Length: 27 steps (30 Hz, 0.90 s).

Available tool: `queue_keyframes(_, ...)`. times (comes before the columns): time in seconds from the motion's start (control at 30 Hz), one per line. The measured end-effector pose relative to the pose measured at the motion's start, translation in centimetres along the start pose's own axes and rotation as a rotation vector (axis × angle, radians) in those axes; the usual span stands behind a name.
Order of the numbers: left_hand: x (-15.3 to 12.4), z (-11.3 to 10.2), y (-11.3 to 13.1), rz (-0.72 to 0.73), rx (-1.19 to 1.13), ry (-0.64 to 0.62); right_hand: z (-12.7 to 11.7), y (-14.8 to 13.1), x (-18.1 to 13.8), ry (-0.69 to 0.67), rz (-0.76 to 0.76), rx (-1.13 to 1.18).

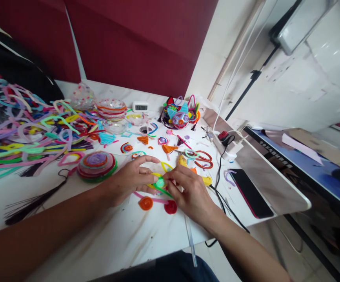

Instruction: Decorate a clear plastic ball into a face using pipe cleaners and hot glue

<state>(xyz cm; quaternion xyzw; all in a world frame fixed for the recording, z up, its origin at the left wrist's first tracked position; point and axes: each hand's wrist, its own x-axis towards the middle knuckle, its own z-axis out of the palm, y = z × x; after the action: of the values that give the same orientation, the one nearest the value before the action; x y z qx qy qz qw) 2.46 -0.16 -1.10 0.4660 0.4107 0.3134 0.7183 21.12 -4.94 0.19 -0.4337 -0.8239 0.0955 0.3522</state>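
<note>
Between my two hands is a small coiled pipe-cleaner piece, green at its centre with yellow loops around it. My left hand grips its left edge with thumb and fingers. My right hand pinches its right side, and those fingertips partly hide what they hold. Just below, on the table, lie an orange coil and a red coil, with a pink pipe cleaner by them. A domed pipe-cleaner disc in purple, pink and green sits left of my left hand.
Beyond my right hand are orange-handled scissors and a yellow glue gun. A phone and a power strip lie to the right. Loose pipe cleaners cover the left. A clear glue stick overhangs the front edge.
</note>
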Motion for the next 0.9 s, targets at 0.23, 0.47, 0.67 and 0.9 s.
queue_keyframes(0.23,-0.06,-0.22,0.01,-0.001,-0.010,-0.031,0.20,-0.07,-0.25,0.018,-0.013,-0.025)
queue_keyframes(0.47,-0.33,0.00,0.27,0.045,-0.011,-0.001,-0.11,0.15,-0.14,0.020,-0.003,0.001)
queue_keyframes(0.67,-0.42,0.12,0.41,0.068,-0.001,0.005,-0.07,-0.10,-0.45,0.049,0.014,0.055)
queue_keyframes(0.9,-0.54,0.43,0.53,0.074,0.018,0.024,0.24,-0.17,-0.85,0.084,-0.031,0.036)
